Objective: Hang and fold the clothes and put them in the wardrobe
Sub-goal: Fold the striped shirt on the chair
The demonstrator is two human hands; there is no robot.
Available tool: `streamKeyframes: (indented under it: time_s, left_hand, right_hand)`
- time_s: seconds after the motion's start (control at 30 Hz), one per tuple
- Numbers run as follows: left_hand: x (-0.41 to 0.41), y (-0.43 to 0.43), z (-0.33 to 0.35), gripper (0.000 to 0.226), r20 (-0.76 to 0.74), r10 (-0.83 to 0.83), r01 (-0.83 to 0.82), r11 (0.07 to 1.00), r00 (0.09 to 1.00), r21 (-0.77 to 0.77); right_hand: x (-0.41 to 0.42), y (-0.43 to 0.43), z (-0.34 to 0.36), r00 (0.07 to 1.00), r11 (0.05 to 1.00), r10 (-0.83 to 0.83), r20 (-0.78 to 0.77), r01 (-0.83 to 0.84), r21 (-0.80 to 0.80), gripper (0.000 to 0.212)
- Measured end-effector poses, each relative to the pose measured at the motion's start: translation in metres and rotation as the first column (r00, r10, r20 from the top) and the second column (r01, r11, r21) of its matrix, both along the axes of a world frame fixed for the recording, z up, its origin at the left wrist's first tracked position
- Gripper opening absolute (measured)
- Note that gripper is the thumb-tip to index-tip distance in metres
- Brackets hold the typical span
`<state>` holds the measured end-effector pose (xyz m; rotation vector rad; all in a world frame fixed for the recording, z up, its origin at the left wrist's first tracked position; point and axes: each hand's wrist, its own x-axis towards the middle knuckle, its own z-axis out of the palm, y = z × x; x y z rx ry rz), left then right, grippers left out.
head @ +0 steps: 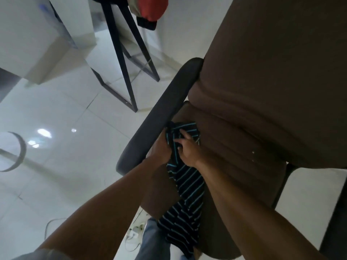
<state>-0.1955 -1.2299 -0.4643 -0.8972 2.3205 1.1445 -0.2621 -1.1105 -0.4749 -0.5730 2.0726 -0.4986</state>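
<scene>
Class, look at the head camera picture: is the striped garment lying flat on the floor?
No: the striped garment lies on the brown chair seat, gripped at its top by the left hand and right hand.

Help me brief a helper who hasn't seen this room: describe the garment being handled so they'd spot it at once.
Find the big brown office chair with the dark armrest. On its seat, trailing over the front edge, lies the striped garment, gripped at its top by the left hand and right hand. It is black with thin light-blue stripes, unlike the red garment hanging further back.
</scene>
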Motion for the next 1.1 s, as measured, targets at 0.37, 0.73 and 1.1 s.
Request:
streamKeyframes:
  time_s: [0.37,0.73,1.1]
  left_hand:
    - [0.002,0.016,-0.01,0.089,-0.034,-0.211,0.207,0.975,0.977,-0.082]
    - [-0.035,0.056,-0.011,0.032,-0.24,-0.343,0.324,0.939,0.908,-0.116]
    - [-0.054,0.024,-0.004,0.069,-0.18,-0.383,0.355,0.92,0.906,-0.167]
  right_hand:
    - [0.02,0.067,0.007,0.917,0.932,-0.341,-0.209,0.359,0.055,0.038]
    - [0.023,0.116,0.005,0.876,0.89,-0.382,-0.294,0.435,0.14,0.056]
    - [0.016,0.079,-0.002,0.867,0.87,-0.492,-0.074,0.489,-0.059,0.033]
